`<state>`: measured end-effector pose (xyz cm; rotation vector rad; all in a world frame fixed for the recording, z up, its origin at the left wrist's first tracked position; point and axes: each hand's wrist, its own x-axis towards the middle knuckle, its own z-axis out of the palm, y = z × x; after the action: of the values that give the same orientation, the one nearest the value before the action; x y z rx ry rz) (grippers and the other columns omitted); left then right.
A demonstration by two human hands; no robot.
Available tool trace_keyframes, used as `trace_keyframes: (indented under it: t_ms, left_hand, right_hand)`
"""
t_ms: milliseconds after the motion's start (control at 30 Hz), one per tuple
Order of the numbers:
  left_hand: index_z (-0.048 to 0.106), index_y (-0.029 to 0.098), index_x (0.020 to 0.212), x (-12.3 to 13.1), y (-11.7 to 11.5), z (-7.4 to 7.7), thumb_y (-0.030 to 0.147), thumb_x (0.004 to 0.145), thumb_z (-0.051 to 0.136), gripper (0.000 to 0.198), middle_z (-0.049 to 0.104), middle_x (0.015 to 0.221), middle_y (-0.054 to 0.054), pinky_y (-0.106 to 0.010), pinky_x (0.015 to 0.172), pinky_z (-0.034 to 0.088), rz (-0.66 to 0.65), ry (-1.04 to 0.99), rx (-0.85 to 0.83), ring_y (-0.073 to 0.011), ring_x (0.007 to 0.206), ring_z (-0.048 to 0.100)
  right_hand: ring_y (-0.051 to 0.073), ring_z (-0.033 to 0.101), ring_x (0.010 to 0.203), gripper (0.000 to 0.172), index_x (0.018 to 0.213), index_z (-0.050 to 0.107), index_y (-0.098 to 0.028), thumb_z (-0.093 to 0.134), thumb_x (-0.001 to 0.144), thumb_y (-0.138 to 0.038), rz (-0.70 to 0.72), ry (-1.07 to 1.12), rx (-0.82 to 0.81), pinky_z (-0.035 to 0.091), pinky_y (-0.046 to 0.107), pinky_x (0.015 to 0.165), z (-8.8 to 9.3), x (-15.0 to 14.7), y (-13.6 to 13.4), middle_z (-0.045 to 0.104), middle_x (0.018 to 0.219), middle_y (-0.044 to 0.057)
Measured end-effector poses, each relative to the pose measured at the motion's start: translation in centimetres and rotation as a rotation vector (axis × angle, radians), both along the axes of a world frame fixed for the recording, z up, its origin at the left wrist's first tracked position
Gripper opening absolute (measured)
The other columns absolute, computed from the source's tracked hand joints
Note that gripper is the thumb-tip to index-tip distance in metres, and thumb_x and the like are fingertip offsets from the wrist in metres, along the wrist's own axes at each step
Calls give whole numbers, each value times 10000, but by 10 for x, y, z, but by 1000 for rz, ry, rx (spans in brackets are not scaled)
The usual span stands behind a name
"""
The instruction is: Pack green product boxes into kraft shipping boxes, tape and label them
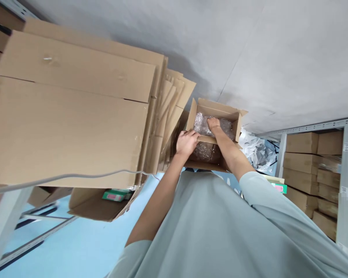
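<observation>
An open cardboard box [217, 104] with its flaps raised stands ahead of me, with clear bubble wrap [201, 122] inside. My left hand [187, 142] is closed over the box's near left edge. Inside the box, my right hand [214, 123] has its fingers curled on the bubble wrap; the fingertips are partly hidden. Just below and nearer to my body is a second open cardboard box [217, 155], which also has bubble wrap [203, 151] in it.
Large flattened cartons [75, 127] are stacked upright at the left, with a grey cable [89, 176] across them. Under them lies an open carton [89, 204] with a green and pink packet [114, 195]. Metal shelves hold several boxes [300, 164] at the right, near crumpled white plastic [256, 148].
</observation>
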<state>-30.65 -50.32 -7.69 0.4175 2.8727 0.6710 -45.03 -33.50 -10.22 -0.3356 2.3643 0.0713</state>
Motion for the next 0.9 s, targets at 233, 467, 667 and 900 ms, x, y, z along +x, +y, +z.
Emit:
trace_keyframes:
  t_ms: [233,467,667,900]
  left_hand:
    - [809,261,1147,0,1,-1,214,993,696,196,810,1184,-99,-481,1058,441,-2,14,27,-315,1156,733]
    - [823,242,1152,-1,2,2,225,1004,678,208,812,1181,-114,-488,1049,443,-2,-11,31,-327,1146,740]
    - [828,257,1180,0,4,2,221,998,667,246,805,1174,-119,-497,1049,429,7,-6,39,-329,1135,734]
    - [814,252,1168,2,5,7,287,1021,681,202,806,1192,-106,-485,1051,428,-6,7,4,-318,1142,720]
  right_hand:
    - [338,757,1277,320,1273,791,-44,603,1019,-91,-52,177,7,570,412,1104,38,5,20,777,1344,289]
    - [237,771,875,216,1140,759,-203,628,988,-285,-379,585,-523,595,345,895,125,96,75,811,930,47]
    - [179,707,694,183,1014,740,-240,667,969,-401,-612,427,-880,562,279,731,172,218,94,738,806,-12]
    - [204,765,845,225,1190,833,-265,727,1021,-370,-480,72,-572,529,269,832,112,229,65,811,879,-3]
